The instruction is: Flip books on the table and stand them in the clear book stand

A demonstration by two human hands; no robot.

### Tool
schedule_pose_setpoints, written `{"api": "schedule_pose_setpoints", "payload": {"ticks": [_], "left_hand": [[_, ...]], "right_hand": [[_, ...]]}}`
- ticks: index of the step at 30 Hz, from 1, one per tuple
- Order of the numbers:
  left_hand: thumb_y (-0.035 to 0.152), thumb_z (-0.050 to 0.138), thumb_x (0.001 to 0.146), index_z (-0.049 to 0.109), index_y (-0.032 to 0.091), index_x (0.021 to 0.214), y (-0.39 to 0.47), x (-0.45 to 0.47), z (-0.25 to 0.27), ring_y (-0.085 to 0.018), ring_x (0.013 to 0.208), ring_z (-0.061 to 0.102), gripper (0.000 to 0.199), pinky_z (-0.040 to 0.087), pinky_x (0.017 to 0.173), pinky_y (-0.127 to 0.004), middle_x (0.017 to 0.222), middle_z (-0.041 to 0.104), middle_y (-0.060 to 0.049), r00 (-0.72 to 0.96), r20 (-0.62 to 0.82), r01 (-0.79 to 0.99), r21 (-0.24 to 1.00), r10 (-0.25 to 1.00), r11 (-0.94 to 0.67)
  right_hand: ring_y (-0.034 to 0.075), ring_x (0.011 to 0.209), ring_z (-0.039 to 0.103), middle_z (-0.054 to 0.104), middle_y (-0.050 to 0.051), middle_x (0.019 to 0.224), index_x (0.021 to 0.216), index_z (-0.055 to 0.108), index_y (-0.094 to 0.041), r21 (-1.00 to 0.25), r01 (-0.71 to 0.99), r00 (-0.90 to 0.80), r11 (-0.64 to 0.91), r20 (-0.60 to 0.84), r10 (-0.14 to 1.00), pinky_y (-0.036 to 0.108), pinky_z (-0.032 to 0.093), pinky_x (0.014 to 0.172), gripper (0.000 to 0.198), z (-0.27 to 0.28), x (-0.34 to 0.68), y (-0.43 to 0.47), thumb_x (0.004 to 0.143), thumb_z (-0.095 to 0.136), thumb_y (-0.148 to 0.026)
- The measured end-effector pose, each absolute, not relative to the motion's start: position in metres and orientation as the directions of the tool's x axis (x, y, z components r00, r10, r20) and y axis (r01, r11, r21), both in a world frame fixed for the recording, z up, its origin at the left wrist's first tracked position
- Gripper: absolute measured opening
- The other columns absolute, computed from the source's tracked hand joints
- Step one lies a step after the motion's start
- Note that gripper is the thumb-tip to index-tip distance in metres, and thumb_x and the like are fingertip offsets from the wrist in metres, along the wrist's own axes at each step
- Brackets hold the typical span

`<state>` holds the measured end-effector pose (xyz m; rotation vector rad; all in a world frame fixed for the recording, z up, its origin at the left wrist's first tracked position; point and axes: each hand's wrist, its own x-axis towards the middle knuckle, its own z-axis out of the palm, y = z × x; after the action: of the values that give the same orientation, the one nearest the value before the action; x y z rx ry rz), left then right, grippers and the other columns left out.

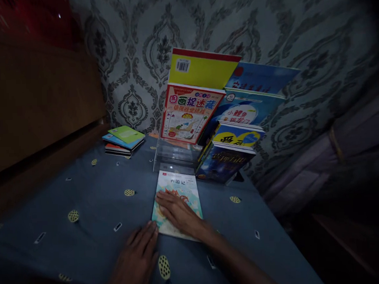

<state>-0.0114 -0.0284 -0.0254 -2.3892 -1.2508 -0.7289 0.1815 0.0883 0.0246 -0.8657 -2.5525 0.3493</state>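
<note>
A thin book with a pale white and teal cover (191, 188) lies flat on the blue cloth, its top edge near the clear stand. My right hand (176, 211) rests flat across the cover with the fingers stretched out to the left. Beside the book's lower left corner, my left hand (139, 249) lies on the cloth, fingers extended and their tips at or very near the book's edge. Part of the cover picture is hidden under my right hand.
Behind the book, a clear stand (174, 155) holds several upright books, among them a red-bordered book (191, 114) and a dark blue book (224, 162). A small pile of books (125, 137) lies at the back left. Patterned wallpaper (132, 77) rises behind the table.
</note>
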Motion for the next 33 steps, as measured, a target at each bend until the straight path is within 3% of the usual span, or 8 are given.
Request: {"api": "schedule_pose_setpoints", "payload": {"ticks": [9, 14, 17, 20, 25, 29, 33], "left_hand": [[0.023, 0.027, 0.104, 0.061, 0.014, 0.124, -0.024, -0.012, -0.012, -0.016, 0.112, 0.065, 0.040, 0.052, 0.091, -0.029, 0.124, 0.069, -0.006, 0.504, 0.627, 0.827, -0.149, 0.594, -0.543], [0.027, 0.035, 0.103, 0.064, 0.017, 0.119, -0.015, -0.016, -0.017, -0.016, 0.103, 0.069, 0.034, 0.055, 0.086, -0.025, 0.115, 0.073, -0.005, 0.507, 0.645, 0.806, -0.120, 0.572, -0.579], [0.030, 0.046, 0.099, 0.064, 0.021, 0.120, -0.007, -0.017, -0.016, -0.018, 0.102, 0.069, 0.029, 0.055, 0.089, -0.027, 0.114, 0.073, -0.005, 0.511, 0.558, 0.796, -0.021, 0.654, -0.605], [0.026, 0.053, 0.094, 0.060, 0.021, 0.125, 0.001, -0.012, -0.001, -0.021, 0.110, 0.066, 0.033, 0.054, 0.095, -0.032, 0.123, 0.069, -0.006, 0.505, 0.381, 0.810, 0.100, 0.775, -0.577], [0.017, 0.053, 0.092, 0.060, 0.016, 0.124, 0.012, 0.000, 0.035, -0.026, 0.118, 0.060, 0.033, 0.050, 0.101, -0.040, 0.127, 0.064, -0.010, 0.487, 0.163, 0.834, 0.204, 0.858, -0.512], [0.016, 0.046, 0.096, 0.064, 0.018, 0.110, 0.019, 0.003, 0.048, -0.024, 0.108, 0.061, 0.024, 0.051, 0.096, -0.039, 0.117, 0.065, -0.010, 0.496, 0.101, 0.834, 0.220, 0.863, -0.505], [0.018, 0.044, 0.096, 0.059, 0.017, 0.117, 0.036, 0.003, 0.044, -0.026, 0.112, 0.059, 0.026, 0.047, 0.099, -0.042, 0.121, 0.062, -0.012, 0.460, 0.128, 0.857, 0.195, 0.879, -0.477]], "right_hand": [[0.023, 0.130, 0.055, 0.062, 0.010, 0.136, 0.128, 0.065, -0.022, -0.432, 0.527, -0.639, 0.732, 0.366, 0.677, 0.045, 0.043, 0.111, 0.035, 0.006, 0.177, 0.185, 0.097, 0.047, -0.025], [0.023, 0.129, 0.056, 0.063, 0.010, 0.135, 0.129, 0.064, -0.022, -0.421, 0.516, -0.635, 0.746, 0.396, 0.663, 0.046, 0.045, 0.109, 0.037, 0.004, 0.180, 0.187, 0.097, 0.045, -0.025], [0.023, 0.128, 0.057, 0.064, 0.010, 0.134, 0.129, 0.064, -0.022, -0.401, 0.511, -0.631, 0.760, 0.425, 0.649, 0.047, 0.045, 0.109, 0.037, 0.002, 0.181, 0.186, 0.097, 0.045, -0.024], [0.023, 0.128, 0.057, 0.064, 0.010, 0.134, 0.130, 0.063, -0.023, -0.375, 0.509, -0.640, 0.775, 0.437, 0.632, 0.048, 0.043, 0.111, 0.039, 0.000, 0.180, 0.186, 0.095, 0.045, -0.020], [0.022, 0.129, 0.056, 0.063, 0.009, 0.135, 0.131, 0.062, -0.023, -0.357, 0.511, -0.646, 0.782, 0.441, 0.623, 0.048, 0.040, 0.113, 0.043, -0.001, 0.177, 0.177, 0.092, 0.047, -0.016], [0.021, 0.131, 0.054, 0.061, 0.009, 0.137, 0.132, 0.061, -0.023, -0.388, 0.506, -0.655, 0.770, 0.409, 0.636, 0.048, 0.037, 0.116, 0.042, 0.001, 0.173, 0.161, 0.093, 0.046, -0.017], [0.021, 0.133, 0.052, 0.059, 0.010, 0.139, 0.132, 0.061, -0.021, -0.450, 0.501, -0.658, 0.739, 0.357, 0.663, 0.048, 0.034, 0.117, 0.042, 0.003, 0.173, 0.156, 0.094, 0.044, -0.018]]}}
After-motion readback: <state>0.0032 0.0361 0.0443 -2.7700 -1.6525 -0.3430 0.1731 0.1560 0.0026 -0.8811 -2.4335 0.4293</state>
